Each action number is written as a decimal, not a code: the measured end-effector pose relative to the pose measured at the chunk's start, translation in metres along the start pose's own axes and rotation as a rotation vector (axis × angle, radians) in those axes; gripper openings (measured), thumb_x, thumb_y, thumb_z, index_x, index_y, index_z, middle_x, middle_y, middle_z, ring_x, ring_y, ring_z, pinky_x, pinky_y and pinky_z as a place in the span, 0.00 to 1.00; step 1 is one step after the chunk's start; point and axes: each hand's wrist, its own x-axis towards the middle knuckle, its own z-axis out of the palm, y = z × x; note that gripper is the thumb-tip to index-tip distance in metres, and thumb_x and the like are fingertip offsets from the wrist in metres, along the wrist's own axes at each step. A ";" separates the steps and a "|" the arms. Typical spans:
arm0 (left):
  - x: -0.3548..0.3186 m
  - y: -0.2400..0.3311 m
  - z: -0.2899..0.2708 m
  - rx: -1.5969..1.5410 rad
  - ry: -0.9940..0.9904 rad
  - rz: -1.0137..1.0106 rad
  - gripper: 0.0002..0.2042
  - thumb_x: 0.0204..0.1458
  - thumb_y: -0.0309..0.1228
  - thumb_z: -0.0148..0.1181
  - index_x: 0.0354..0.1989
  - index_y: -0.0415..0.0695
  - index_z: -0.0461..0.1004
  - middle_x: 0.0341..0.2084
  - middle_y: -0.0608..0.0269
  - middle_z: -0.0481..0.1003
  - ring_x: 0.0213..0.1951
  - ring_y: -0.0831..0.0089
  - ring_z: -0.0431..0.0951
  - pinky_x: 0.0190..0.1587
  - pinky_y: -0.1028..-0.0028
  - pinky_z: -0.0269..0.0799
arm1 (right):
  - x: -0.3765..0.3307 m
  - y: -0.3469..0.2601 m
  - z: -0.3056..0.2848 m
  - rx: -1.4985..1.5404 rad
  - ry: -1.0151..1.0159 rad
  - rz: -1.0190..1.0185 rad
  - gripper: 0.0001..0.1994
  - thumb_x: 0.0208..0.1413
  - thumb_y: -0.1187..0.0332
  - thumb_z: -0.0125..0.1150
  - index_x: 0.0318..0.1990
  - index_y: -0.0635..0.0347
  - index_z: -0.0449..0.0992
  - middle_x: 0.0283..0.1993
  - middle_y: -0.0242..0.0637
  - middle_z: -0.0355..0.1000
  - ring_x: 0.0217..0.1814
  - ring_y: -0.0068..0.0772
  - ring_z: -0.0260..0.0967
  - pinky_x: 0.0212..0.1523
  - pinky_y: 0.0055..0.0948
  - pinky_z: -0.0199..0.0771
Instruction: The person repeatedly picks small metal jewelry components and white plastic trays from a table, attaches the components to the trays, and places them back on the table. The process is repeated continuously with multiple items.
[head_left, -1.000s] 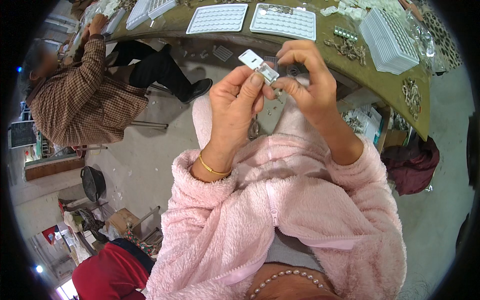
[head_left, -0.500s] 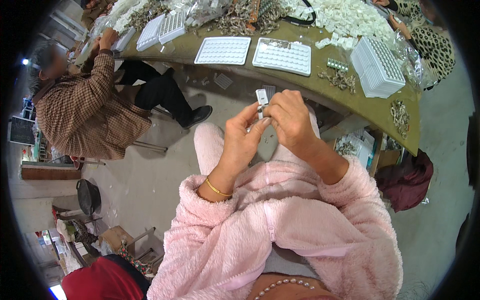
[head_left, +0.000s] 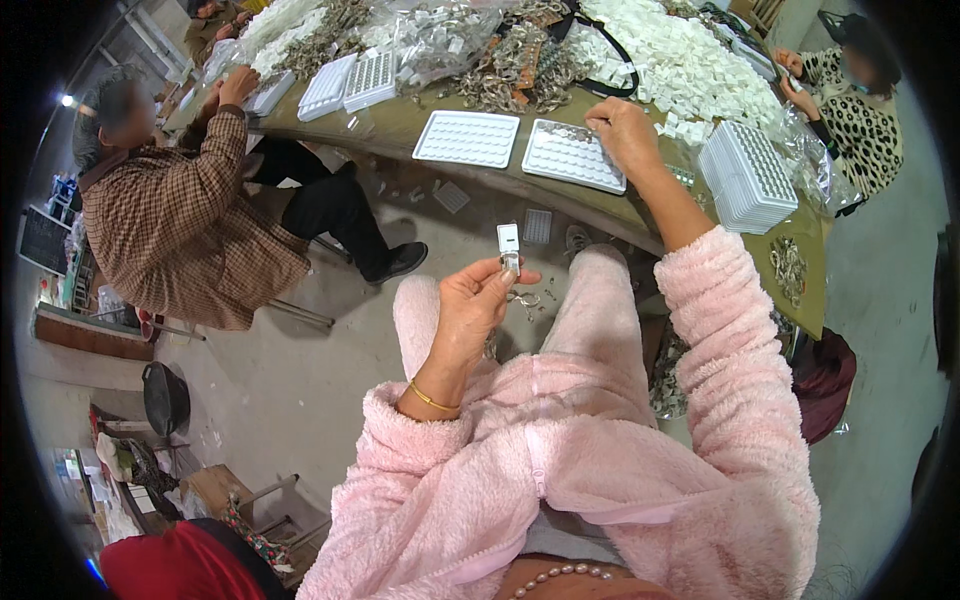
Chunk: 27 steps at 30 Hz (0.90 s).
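Observation:
My left hand (head_left: 478,303) is raised over my lap and pinches a small silver metal clip (head_left: 509,246) with a white tab that stands up from my fingertips. My right hand (head_left: 622,128) is stretched out to the table and rests with curled fingers on the far edge of a white moulded tray (head_left: 570,158), which has rows of small pockets. Whether those fingers hold a part is hidden. A second white tray (head_left: 466,137) lies just left of it. Both of my arms are in fluffy pink sleeves.
A long olive table (head_left: 400,125) carries heaps of metal clips (head_left: 510,70), white plastic pieces (head_left: 680,60) and a stack of white trays (head_left: 748,175). One person in a checked jacket (head_left: 180,220) sits at left, another in a spotted top (head_left: 860,110) at far right. Loose parts lie on the floor (head_left: 450,195).
My right hand has let go of the clip and reached forward to the tray on the table. My left hand keeps the clip, lowered a little over my lap.

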 end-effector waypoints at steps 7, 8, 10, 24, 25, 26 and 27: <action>0.000 -0.001 -0.005 -0.007 0.028 0.024 0.09 0.61 0.26 0.56 0.44 0.36 0.78 0.34 0.59 0.82 0.17 0.92 0.57 0.17 0.87 0.50 | -0.009 0.005 0.003 -0.004 -0.016 -0.075 0.06 0.52 0.64 0.65 0.34 0.52 0.82 0.37 0.37 0.73 0.43 0.45 0.74 0.41 0.43 0.72; 0.001 -0.001 -0.005 -0.014 0.026 0.021 0.09 0.61 0.26 0.56 0.44 0.36 0.78 0.34 0.59 0.82 0.17 0.92 0.57 0.17 0.87 0.50 | -0.010 0.005 0.002 0.005 -0.013 -0.092 0.06 0.51 0.64 0.65 0.34 0.53 0.82 0.37 0.37 0.73 0.42 0.45 0.74 0.41 0.43 0.72; 0.001 0.000 -0.004 -0.023 0.024 0.017 0.09 0.61 0.26 0.57 0.44 0.36 0.78 0.34 0.59 0.82 0.17 0.92 0.57 0.17 0.87 0.50 | -0.010 0.005 0.000 0.010 -0.009 -0.084 0.06 0.51 0.65 0.65 0.33 0.56 0.80 0.38 0.38 0.74 0.43 0.46 0.74 0.41 0.43 0.72; -0.003 0.003 0.000 0.020 0.048 -0.024 0.10 0.60 0.28 0.57 0.47 0.38 0.77 0.35 0.58 0.82 0.16 0.91 0.58 0.18 0.87 0.52 | 0.007 0.014 0.006 0.099 -0.121 -0.362 0.07 0.50 0.74 0.64 0.37 0.65 0.79 0.33 0.44 0.70 0.37 0.47 0.71 0.40 0.37 0.70; -0.004 0.003 0.001 0.009 0.024 -0.013 0.09 0.60 0.28 0.56 0.45 0.38 0.78 0.33 0.61 0.81 0.17 0.91 0.58 0.18 0.86 0.52 | 0.007 0.019 0.006 0.103 -0.116 -0.371 0.07 0.50 0.73 0.64 0.36 0.65 0.79 0.32 0.44 0.70 0.37 0.47 0.71 0.39 0.38 0.70; -0.004 0.003 0.002 0.008 0.043 -0.015 0.09 0.60 0.28 0.56 0.44 0.37 0.78 0.31 0.64 0.81 0.18 0.91 0.58 0.19 0.86 0.52 | 0.007 0.023 0.008 0.142 -0.089 -0.435 0.07 0.49 0.73 0.65 0.35 0.65 0.79 0.32 0.44 0.69 0.37 0.47 0.71 0.39 0.38 0.69; -0.005 0.005 0.002 0.015 0.061 -0.004 0.09 0.60 0.28 0.56 0.42 0.37 0.79 0.29 0.67 0.80 0.18 0.91 0.58 0.19 0.85 0.52 | 0.007 0.028 0.009 0.139 -0.061 -0.467 0.05 0.48 0.73 0.64 0.33 0.64 0.79 0.33 0.44 0.69 0.36 0.48 0.70 0.38 0.39 0.69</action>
